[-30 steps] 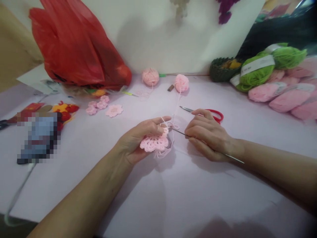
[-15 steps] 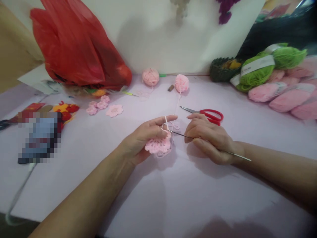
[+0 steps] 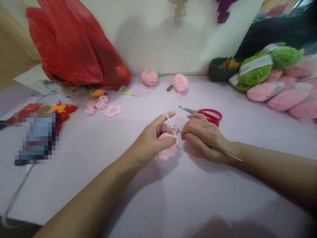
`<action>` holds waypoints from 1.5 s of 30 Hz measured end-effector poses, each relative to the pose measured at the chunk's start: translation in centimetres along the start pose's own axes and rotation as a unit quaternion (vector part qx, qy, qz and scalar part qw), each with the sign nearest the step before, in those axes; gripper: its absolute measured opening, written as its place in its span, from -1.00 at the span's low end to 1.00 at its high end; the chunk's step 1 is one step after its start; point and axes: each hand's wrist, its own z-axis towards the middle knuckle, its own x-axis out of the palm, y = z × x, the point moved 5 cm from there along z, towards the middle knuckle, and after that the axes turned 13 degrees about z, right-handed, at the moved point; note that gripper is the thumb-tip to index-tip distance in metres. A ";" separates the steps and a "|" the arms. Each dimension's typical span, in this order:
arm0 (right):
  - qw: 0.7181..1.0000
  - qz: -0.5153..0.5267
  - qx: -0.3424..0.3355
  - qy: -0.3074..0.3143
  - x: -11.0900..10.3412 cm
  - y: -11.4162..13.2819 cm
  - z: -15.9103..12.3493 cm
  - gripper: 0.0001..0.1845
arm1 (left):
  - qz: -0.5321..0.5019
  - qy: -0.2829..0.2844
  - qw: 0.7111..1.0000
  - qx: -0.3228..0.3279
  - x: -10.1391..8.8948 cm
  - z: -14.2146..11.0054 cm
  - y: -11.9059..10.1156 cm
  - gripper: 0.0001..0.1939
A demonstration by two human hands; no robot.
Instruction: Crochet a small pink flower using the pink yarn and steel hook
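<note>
Pink crochet piece [image 3: 167, 152] is pinched by left hand [image 3: 148, 142], thumb on top. Yarn strand [image 3: 169, 119] is looped over raised pointing finger. Crochet hook [image 3: 231, 155] is held tight in curled right hand [image 3: 205, 137], slanted, front end pointed left, just past piece's far edge. Red-handled scissors [image 3: 210, 114] are laid just beyond right hand; pink yarn ball [image 3: 180, 83] is set farther back. Hook tip is blurred.
</note>
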 end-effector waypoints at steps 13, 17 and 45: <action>0.983 -0.180 0.041 -0.018 1.0 -0.7 0.1 -0.76 | -0.228 -0.007 0.971 -0.078 2.0 0.6 1.4 -0.50; 0.991 -0.131 0.003 -0.028 0.3 -0.4 0.3 -0.79 | -0.261 0.038 0.959 -0.101 1.0 0.5 0.9 -0.45; 0.999 0.007 -0.031 0.003 -0.2 0.0 0.1 -0.84 | -0.135 0.019 0.988 -0.071 -0.8 0.3 0.6 -0.42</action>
